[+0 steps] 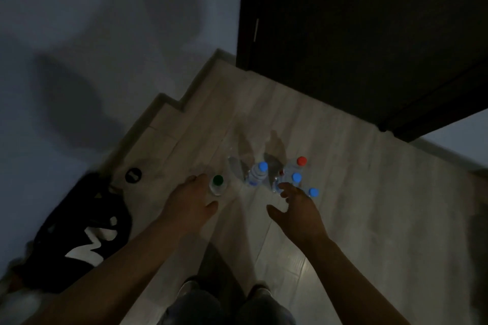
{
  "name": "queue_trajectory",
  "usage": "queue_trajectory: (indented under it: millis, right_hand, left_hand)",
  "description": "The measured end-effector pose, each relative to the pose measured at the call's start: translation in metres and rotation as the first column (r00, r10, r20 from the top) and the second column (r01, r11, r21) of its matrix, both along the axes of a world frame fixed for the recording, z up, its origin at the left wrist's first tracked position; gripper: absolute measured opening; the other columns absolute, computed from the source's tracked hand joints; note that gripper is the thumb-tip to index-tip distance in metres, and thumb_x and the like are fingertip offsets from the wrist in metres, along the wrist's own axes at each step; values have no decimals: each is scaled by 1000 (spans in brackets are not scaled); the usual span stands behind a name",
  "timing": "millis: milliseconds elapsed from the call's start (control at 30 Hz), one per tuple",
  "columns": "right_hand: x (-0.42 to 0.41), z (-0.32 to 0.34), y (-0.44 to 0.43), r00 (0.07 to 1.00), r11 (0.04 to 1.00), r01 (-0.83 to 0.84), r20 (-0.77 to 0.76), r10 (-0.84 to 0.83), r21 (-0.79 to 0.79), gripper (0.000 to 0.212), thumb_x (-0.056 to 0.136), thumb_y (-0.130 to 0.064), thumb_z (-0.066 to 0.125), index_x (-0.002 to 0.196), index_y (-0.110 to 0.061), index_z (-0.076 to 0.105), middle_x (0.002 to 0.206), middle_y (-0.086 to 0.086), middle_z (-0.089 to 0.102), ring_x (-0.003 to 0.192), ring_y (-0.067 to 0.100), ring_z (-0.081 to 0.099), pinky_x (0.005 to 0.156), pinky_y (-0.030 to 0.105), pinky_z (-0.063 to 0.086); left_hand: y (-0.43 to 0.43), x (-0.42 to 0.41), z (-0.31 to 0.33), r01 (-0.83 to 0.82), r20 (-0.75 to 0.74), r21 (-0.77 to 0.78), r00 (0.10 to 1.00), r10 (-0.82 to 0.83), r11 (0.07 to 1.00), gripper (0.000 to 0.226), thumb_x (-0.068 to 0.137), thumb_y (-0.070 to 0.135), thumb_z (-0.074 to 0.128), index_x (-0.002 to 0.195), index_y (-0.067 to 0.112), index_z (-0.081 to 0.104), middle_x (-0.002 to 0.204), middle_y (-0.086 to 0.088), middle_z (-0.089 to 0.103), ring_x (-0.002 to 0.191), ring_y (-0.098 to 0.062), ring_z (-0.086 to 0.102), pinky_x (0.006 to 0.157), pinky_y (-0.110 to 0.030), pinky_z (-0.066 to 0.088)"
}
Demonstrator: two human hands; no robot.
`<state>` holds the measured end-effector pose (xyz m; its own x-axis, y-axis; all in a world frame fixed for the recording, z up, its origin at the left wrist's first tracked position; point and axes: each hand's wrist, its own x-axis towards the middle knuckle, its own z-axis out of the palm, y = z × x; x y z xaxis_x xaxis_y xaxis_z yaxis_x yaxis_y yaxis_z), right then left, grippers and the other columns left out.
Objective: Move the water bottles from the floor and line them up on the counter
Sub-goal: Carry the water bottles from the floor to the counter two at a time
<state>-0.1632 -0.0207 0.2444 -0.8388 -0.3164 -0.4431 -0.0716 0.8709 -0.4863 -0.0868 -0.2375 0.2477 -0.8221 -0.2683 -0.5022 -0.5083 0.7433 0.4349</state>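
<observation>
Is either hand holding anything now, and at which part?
The left hand cups the green-capped bottle at its shoulder, but a closed grip cannot be told. The right hand holds nothing.

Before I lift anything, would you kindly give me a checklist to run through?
1. Green-capped bottle upright on the floor: ok.
2. Left hand gripping it: cannot tell; the hand lies alongside and the light is dim.
3. Right hand holding a bottle: not ok; open, beside the nearest blue-capped bottle.
4. Red-capped bottle clear of both hands: ok.
5. Counter in view: not ok.
</observation>
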Motion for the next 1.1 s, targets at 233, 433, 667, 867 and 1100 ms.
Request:
queue_trajectory:
  millis: [233, 433, 667, 867, 1100]
  right_hand:
    - [-16, -157, 9, 994, 996, 44, -93, -51, -73, 52, 84, -32, 72, 129, -12, 55, 126, 4, 61, 114, 16, 57, 96, 28, 47]
    - [-29, -241, 7, 985, 994, 7, -172, -25, -106, 52, 84, -34, 71, 129, -17, 52, 122, 0, 62, 106, 12, 59, 87, 26, 49]
    - [-30, -291, 13, 974, 988, 3, -222, -37, -152, 57, 83, -40, 70, 133, -23, 48, 120, -5, 59, 95, 2, 54, 75, 17, 44]
    - [-21, -323, 17, 979, 982, 21, -196, -58, -187, 59, 83, -39, 70, 135, -25, 46, 114, -11, 53, 91, 0, 51, 63, 9, 35]
    - [-40, -319, 6, 962, 938, 97, -210, -175, -333, 53, 84, -33, 71, 128, -16, 48, 116, -1, 59, 101, 14, 58, 82, 30, 50]
  left_hand:
    - [-15, -6, -155, -51, -30, -28, 998, 50, 998, 69, 87, 39, 65, 142, 7, 35, 142, -15, 43, 127, -26, 45, 98, -28, 37]
    - [-28, -8, -237, -8, -126, -117, 992, -7, 993, 85, 82, 47, 68, 147, 11, 27, 145, -10, 41, 128, -24, 45, 102, -33, 40]
    - [-33, 2, -285, 33, -174, -169, 983, -63, 985, 94, 82, 56, 62, 152, 16, 14, 153, -5, 30, 136, -21, 37, 110, -32, 35]
    - [-33, 5, -307, -11, -228, -145, 973, -23, 989, 88, 80, 50, 67, 148, 15, 24, 150, -7, 36, 131, -21, 43, 104, -30, 38]
    - [-25, -9, -319, -160, -373, 51, 912, 168, 986, 104, 70, 54, 75, 148, 11, 21, 144, -9, 43, 128, -22, 46, 92, -25, 35]
